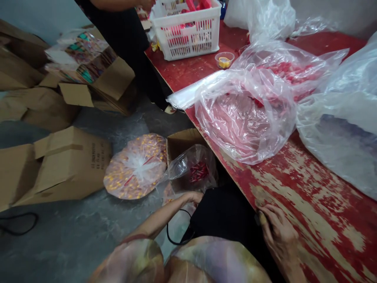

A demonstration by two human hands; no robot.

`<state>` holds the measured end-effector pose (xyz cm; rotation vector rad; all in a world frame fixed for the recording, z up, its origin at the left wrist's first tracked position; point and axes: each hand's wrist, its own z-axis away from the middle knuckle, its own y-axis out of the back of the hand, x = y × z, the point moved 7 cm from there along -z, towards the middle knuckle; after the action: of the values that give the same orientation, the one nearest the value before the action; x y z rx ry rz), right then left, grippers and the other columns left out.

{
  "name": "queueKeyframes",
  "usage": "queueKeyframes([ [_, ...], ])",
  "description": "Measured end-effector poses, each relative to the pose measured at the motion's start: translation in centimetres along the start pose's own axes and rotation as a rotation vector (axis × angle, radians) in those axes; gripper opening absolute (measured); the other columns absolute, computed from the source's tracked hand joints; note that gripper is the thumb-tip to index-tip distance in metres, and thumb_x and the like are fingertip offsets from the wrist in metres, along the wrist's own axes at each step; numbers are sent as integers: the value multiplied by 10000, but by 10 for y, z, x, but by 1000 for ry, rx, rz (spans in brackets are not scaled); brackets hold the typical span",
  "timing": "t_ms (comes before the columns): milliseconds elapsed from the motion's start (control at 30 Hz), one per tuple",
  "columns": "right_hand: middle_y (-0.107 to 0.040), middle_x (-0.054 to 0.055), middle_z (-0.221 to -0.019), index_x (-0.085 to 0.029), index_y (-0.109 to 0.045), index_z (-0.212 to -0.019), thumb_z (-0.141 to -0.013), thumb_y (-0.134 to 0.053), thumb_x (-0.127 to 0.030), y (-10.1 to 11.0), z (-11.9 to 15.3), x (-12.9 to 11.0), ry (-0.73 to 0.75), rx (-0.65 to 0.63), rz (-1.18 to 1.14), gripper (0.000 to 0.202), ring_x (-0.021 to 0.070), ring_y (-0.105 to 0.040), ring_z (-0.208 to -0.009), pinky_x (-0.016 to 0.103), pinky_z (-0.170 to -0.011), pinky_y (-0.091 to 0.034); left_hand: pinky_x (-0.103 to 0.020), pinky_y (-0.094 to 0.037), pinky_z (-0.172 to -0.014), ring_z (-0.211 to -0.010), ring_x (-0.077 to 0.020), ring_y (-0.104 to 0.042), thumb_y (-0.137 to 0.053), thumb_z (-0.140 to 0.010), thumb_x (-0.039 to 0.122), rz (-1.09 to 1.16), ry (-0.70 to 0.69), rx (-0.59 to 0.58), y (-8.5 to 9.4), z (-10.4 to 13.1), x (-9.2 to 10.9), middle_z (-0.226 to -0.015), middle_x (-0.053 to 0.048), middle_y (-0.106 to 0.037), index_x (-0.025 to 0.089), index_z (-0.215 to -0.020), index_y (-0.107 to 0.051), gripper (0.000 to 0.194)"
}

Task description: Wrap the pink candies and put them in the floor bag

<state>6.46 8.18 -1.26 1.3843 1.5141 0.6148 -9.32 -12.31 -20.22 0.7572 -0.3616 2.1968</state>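
My left hand (194, 197) is down beside my dark-clad knee, its fingers mostly hidden behind the leg. Just beyond it, a clear plastic bag (184, 167) holds small dark red pieces (199, 171) in an open cardboard box (186, 138). On the worn edge of the red table (318, 173) rests my right hand (278, 228), fingers apart and loosely bent. Its thumb tip looks yellowish. A small dark spot shows at the table edge by the fingertips; I cannot make out what it is. Ahead lies a large clear bag of pink material (241, 122).
A white basket (191, 35) with red items and a small clear cup (224, 60) stand at the table's far end. A co-worker (129, 43) stands there. On the floor are a tied bag of orange-and-red pieces (137, 165) and cardboard boxes (73, 161).
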Motion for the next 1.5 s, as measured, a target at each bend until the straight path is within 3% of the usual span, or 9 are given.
queueKeyframes([
  [133,-653,90,-965,-166,-628,-1002,-947,-439,-258,0,2,2,5,-15,-21,217,160,-659,-817,275,-667,-534,-225,-384,-556,-433,-64,-369,-667,-751,148,-350,-72,7,27,0,32,-425,87,-415,152,-493,-508,303],
  [267,-660,76,-939,-185,-620,-968,-957,-423,-283,2,-4,5,-22,7,-108,220,141,-678,-826,237,-683,-549,-253,-353,-668,-559,-107,-447,-609,-751,154,-538,-322,168,58,24,109,-513,44,-475,175,-539,-551,220],
  [400,-682,66,-907,-195,-617,-959,-960,-404,-265,4,-13,3,-13,53,-98,225,130,-697,-797,210,-648,-557,-236,-364,-694,-703,-131,-525,-470,-863,328,-552,-573,302,53,65,180,-678,25,-573,175,-699,-598,258],
  [533,-681,74,-901,-183,-611,-970,-938,-434,-214,4,-13,3,-1,47,-128,183,141,-693,-812,223,-654,-563,-218,-427,-726,-775,-136,-581,-517,-844,353,-410,-768,253,32,88,215,-816,11,-657,166,-846,-657,234],
  [700,-665,79,-917,-168,-620,-985,-922,-478,-199,3,-3,9,-37,27,-175,158,145,-670,-831,240,-696,-548,-227,-449,-691,-715,-138,-598,-503,-820,264,-667,-604,-15,1,71,178,-741,7,-655,164,-829,-671,196],
  [900,-654,81,-934,-153,-622,-986,-919,-482,-199,5,-4,7,-11,-3,-159,162,132,-656,-794,236,-679,-519,-382,-446,-961,-1084,-239,-577,-472,-851,227,-872,-497,3,-29,89,99,-1179,-124,-629,158,-1153,-630,348],
  [1100,-684,106,-998,-119,-613,-1037,-906,-436,-132,-11,-26,-45,217,-119,-125,220,193,-601,-912,328,-795,-485,-510,-349,-1084,-1261,-292,-406,-471,-866,207,-1019,-561,-19,-55,124,76,-1430,-109,-462,155,-1348,-471,485],
  [1267,-670,62,-1181,-142,-614,-1100,-878,-460,-185,-59,-31,-82,306,-290,-37,273,253,-555,-1066,410,-851,-386,-452,-374,-1050,-1186,-251,-475,-488,-850,176,-841,-641,-88,-49,122,83,-1310,-93,-572,179,-1229,-576,389],
  [1500,-701,57,-1090,-152,-638,-1037,-844,-591,-301,-76,-14,-76,266,-388,31,248,249,-561,-1075,421,-941,-320,-295,-447,-838,-880,-166,-595,-542,-767,161,-388,-533,165,3,57,82,-875,-38,-628,160,-866,-666,158],
])
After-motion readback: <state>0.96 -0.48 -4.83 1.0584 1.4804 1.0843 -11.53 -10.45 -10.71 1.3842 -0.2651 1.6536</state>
